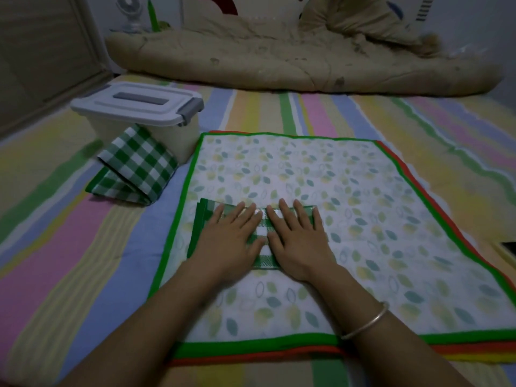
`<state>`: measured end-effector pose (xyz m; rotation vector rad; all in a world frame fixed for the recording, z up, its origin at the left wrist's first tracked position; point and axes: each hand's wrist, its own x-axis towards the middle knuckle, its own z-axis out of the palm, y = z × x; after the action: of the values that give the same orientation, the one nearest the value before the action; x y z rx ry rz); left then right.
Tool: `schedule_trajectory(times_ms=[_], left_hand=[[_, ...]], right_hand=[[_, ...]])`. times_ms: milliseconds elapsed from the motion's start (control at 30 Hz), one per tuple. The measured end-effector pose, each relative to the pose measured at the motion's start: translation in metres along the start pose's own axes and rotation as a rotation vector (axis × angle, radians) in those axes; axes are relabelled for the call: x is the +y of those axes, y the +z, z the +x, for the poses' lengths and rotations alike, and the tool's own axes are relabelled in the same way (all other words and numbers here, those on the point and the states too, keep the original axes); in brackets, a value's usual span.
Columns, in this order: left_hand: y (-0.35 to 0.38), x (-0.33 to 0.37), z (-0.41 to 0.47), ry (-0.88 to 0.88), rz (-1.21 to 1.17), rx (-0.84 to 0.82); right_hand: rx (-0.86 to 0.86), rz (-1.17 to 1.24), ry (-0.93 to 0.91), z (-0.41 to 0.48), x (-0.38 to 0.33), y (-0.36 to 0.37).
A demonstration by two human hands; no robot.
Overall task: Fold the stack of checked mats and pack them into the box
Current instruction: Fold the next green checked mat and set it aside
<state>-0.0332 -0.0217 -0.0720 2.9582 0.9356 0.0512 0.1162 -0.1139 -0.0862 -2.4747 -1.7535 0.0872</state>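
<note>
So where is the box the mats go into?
In the head view the lidded plastic box sits far left on the striped sheet, with a folded green checked mat resting against its front.

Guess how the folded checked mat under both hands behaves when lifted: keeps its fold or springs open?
Probably springs open: the left hand and right hand press the folded checked mat flat. The other folded mat by the box gapes loosely, suggesting a semi-stiff sheet. Its sheen hints slippery; likely light.

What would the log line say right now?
step: pressing fold | left hand, right hand: flat on checked mat | box: closed
</note>
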Motion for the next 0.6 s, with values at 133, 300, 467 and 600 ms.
schedule_trajectory(times_ms=[133, 300, 467, 600], left_hand=[[0.013, -0.024, -0.003, 0.085, -0.187, 0.027], [0.023, -0.022, -0.009, 0.098, -0.236, 0.135], [0.019, -0.025, -0.005, 0.091, -0.37, 0.082], [0.014, -0.032, -0.001, 0.088, -0.463, -0.037]], right_hand=[[-0.013, 0.023, 0.002, 0.001, 0.0, 0.001], [-0.022, 0.201, -0.003, 0.003, 0.006, -0.011], [0.312, 0.752, 0.21, -0.012, 0.01, -0.036], [0.394, 0.479, 0.407, -0.028, 0.017, -0.049]])
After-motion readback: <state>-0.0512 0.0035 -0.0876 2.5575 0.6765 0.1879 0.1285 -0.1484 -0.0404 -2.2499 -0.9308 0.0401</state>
